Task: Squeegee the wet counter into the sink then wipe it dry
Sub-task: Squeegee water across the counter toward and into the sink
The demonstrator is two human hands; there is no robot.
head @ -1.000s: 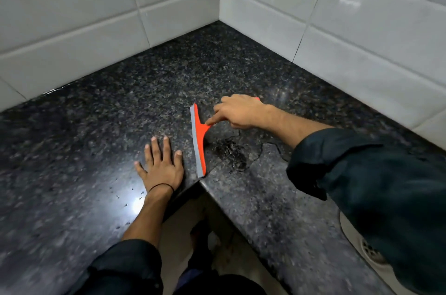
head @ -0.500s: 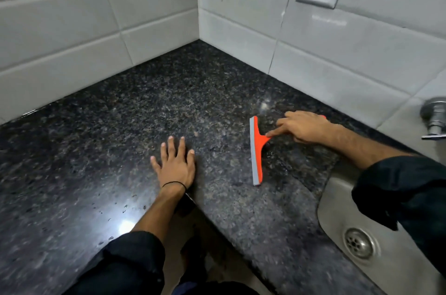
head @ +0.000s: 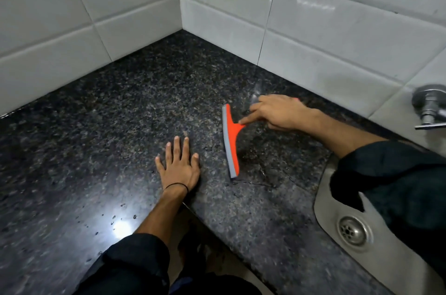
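Presently, dark speckled counter meets steel sink at right. Left hand lies flat, fingers spread, holding nothing. Right hand has its grip clamped on orange squeegee, blade down on counter beside sink.

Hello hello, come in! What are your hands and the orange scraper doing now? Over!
Right hand gripping orange squeegee, blade on wet counter. Left hand flat, empty. Clear path to sink.

An orange squeegee with a grey blade lies on the wet speckled surface, the steel sink at four o'clock.
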